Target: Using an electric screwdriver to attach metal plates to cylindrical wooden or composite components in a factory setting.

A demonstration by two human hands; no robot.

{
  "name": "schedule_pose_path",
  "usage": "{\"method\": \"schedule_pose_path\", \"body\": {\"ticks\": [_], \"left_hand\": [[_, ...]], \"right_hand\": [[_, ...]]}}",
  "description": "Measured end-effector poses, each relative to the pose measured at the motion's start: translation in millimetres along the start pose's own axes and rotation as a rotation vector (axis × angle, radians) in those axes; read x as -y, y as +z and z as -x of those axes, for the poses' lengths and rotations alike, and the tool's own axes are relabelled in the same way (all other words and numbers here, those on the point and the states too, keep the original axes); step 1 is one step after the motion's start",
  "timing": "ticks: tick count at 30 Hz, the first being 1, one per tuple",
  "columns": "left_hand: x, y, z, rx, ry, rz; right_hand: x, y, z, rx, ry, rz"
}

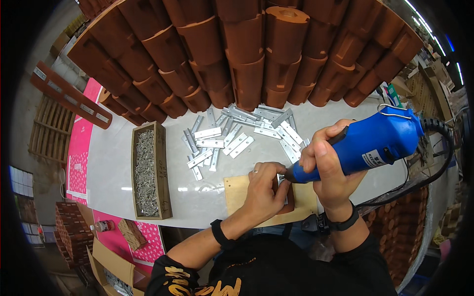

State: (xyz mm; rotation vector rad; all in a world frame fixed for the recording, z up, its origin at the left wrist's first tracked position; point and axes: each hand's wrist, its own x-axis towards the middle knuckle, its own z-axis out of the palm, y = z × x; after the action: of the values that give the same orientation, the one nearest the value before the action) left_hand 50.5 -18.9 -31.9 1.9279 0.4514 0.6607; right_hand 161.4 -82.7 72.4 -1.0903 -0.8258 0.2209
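Observation:
My right hand (327, 160) is wrapped round a blue electric screwdriver (377, 140), whose dark nose slants down to the left. Its tip meets the fingers of my left hand (266, 190), which are closed at the tip over a reddish-brown piece (286, 206). What those fingers pinch is mostly hidden; a bit of bright metal shows between them. The brown piece lies on a pale yellow board (236, 195) at the table's near edge. Beyond my hands, many loose silver metal plates with holes (241, 145) lie scattered in a heap.
A long wooden box (163, 172) full of small screws stands at the left of the grey table (111, 163). Tall stacks of reddish-brown rounded pieces (247, 59) wall off the far side. A black cable (429, 177) loops at right. An open cardboard box (111, 259) sits lower left.

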Motion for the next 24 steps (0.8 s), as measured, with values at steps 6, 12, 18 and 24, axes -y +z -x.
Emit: {"method": "schedule_pose_path", "body": {"ticks": [6,12,18,24], "left_hand": [[-1.2,-0.7,-0.2,0.029,-0.01,-0.054],[11.3,3.0,1.6,0.022,0.075,-0.094],[13.5,-77.7,21.9,-0.27,0.07,-0.412],[42.1,-244.5,83.0,-0.274,-0.21,-1.188]], "right_hand": [[-5.2,2.3,2.7,-0.002,-0.001,0.018],[-0.5,4.0,10.5,0.115,-0.112,-0.029],[21.4,-38.3,16.7,-0.143,-0.09,-0.275],[35.7,-70.8,28.0,-0.355,-0.096,-0.292]]}}
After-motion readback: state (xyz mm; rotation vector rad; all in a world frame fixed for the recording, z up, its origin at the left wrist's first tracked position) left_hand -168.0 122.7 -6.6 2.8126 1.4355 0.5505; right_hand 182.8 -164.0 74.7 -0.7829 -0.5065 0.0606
